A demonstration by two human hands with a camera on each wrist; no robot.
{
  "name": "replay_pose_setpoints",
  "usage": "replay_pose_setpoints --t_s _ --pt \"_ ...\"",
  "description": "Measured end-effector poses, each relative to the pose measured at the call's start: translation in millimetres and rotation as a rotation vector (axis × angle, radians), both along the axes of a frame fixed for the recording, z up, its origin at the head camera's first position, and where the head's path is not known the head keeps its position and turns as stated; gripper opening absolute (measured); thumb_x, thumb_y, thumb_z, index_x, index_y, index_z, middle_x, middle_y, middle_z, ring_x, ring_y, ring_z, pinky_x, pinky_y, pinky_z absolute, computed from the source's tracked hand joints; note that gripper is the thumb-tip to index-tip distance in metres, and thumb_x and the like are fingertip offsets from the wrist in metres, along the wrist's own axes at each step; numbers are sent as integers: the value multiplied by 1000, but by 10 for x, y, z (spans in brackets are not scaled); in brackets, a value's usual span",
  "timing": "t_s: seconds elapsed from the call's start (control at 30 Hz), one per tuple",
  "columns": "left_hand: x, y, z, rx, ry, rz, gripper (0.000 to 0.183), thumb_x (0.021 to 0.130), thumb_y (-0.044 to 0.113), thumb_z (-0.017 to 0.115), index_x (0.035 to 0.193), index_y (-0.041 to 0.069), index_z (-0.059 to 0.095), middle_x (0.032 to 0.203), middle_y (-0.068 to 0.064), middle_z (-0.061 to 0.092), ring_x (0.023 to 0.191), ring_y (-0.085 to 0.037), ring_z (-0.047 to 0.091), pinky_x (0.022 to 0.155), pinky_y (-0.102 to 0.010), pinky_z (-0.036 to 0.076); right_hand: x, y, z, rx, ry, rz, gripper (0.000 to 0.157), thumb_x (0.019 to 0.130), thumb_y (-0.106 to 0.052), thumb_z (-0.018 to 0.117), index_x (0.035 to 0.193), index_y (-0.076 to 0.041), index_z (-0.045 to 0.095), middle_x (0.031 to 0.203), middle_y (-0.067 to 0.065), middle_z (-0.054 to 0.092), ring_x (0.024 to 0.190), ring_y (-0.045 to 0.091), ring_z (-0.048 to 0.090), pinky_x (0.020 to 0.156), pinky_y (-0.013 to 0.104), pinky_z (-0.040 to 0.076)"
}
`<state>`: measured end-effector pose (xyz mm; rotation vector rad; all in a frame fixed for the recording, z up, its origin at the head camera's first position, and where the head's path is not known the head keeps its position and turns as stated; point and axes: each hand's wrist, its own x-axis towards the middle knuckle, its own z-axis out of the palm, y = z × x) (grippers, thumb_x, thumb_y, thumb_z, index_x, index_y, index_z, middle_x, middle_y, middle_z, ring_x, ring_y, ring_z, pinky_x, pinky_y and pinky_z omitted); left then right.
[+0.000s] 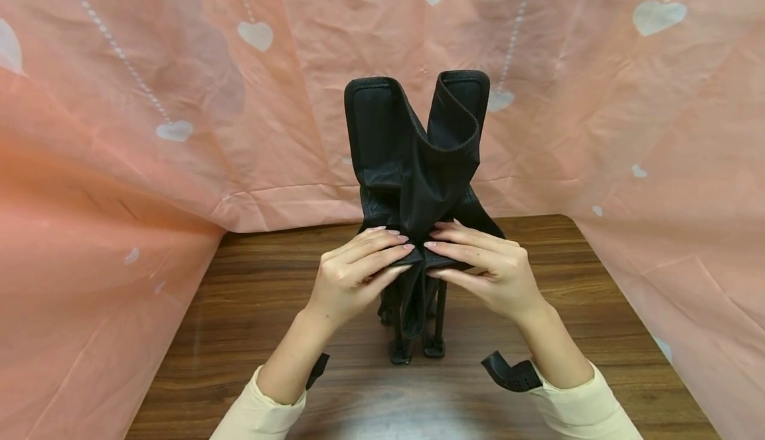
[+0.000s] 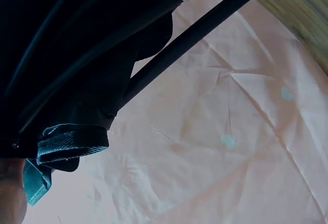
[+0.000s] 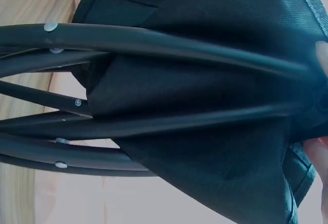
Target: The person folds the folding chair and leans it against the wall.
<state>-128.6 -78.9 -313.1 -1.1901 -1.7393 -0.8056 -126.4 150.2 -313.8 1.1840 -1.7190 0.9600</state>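
Note:
A black folding chair (image 1: 439, 174) with a fabric seat stands partly folded at the middle of the table. Its fabric rises at the back in two tall flaps with a dip between them, and a loop of cloth hangs at the front. My left hand (image 1: 358, 264) pinches the chair's near left corner between fingers and thumb. Opposite it, the right hand (image 1: 487, 261) grips the near right corner, the fingertips of both hands almost meeting. Dark riveted tubes (image 3: 102, 39) run under the fabric in the right wrist view. The left wrist view shows little of the hand.
The chair's feet (image 1: 434, 347) rest on the brown wooden table (image 1: 251, 334). Pink cloth (image 1: 287, 108) with white hearts surrounds the table at the back and both sides. A black wrist mount (image 1: 510, 372) sits by the right sleeve.

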Motion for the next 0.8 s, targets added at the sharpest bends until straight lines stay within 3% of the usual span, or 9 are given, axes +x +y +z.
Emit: replay_pose_setpoints --t_s 0.17,0.4,0.8 --pt "-3 -14 -14 -6 18 -16 17 89 11 70 103 3 75 102 -11 74 101 -25 69 99 -32 54 3 30 -6 8 -9 23 25 87 -23 71 99 -2 76 100 19 73 112 16 66 106 31 48" --pt "-82 13 -35 7 63 -118 15 90 11 67 99 1 74 99 -12 72 98 -26 67 94 -34 55 20 46 -32 -25 -27 48 24 86 -21 72 98 0 76 100 18 74 113 14 66 108 33 47" --pt "-123 67 9 38 119 -163 12 89 6 68 97 0 75 93 -13 75 91 -23 69 91 -35 57 -55 23 -15 -37 16 121 21 85 -14 73 98 3 75 101 18 73 109 20 68 107 37 48"
